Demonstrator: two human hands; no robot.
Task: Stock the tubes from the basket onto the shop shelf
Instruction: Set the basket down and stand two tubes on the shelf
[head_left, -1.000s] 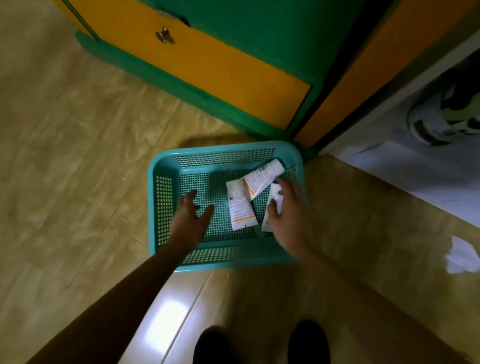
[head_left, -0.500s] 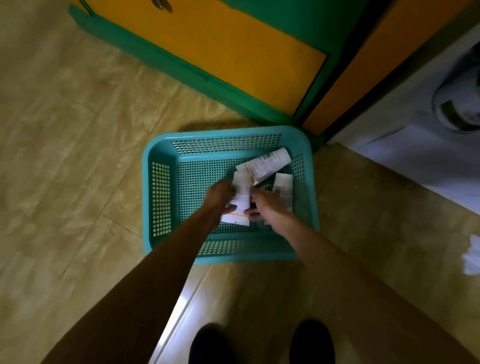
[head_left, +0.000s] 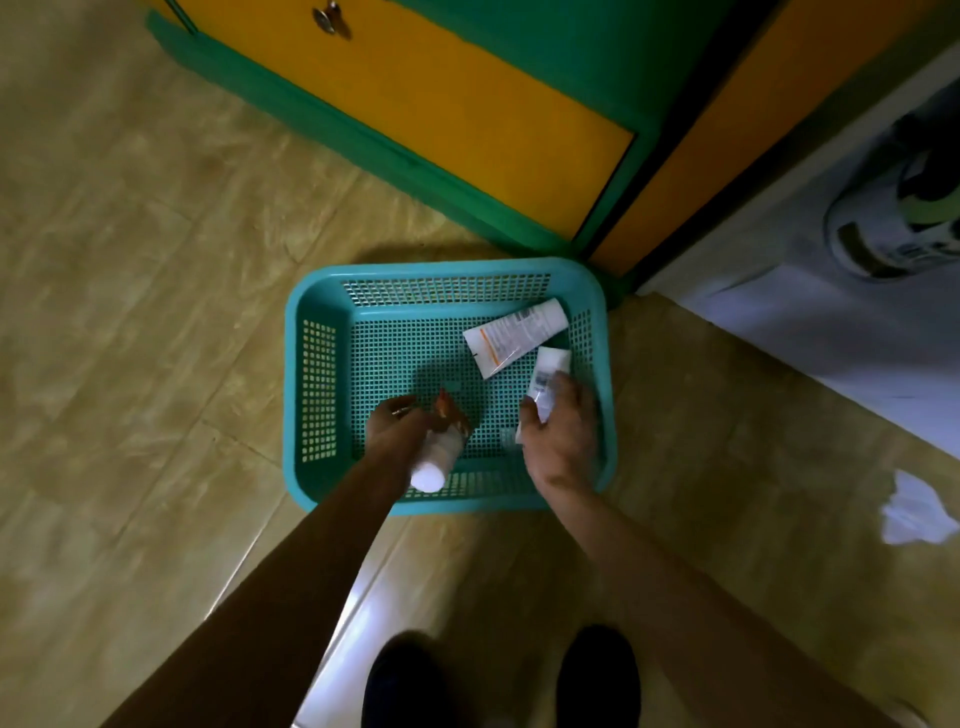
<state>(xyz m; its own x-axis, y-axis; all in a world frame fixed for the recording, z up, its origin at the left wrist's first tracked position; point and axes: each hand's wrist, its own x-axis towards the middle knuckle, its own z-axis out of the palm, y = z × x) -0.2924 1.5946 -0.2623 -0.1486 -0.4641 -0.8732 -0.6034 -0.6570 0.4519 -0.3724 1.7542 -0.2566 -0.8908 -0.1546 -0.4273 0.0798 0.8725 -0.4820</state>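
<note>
Tubes are being collected from the basket (head_left: 311, 374): left hand (head_left: 402, 434) grips one tube (head_left: 439, 457); right hand (head_left: 563, 434) closes around a second tube (head_left: 545, 382). Next: lift both, leaving the third tube (head_left: 514, 335) at centre frame.

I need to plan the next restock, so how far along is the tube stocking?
Nothing visibly shelved; no shelf is in view. In hand: the left hand holds a white plastic tube above the teal plastic mesh basket; the right hand closes on a second white tube. Left: a third white tube with orange print lying in the basket, then shelving all three.
</note>
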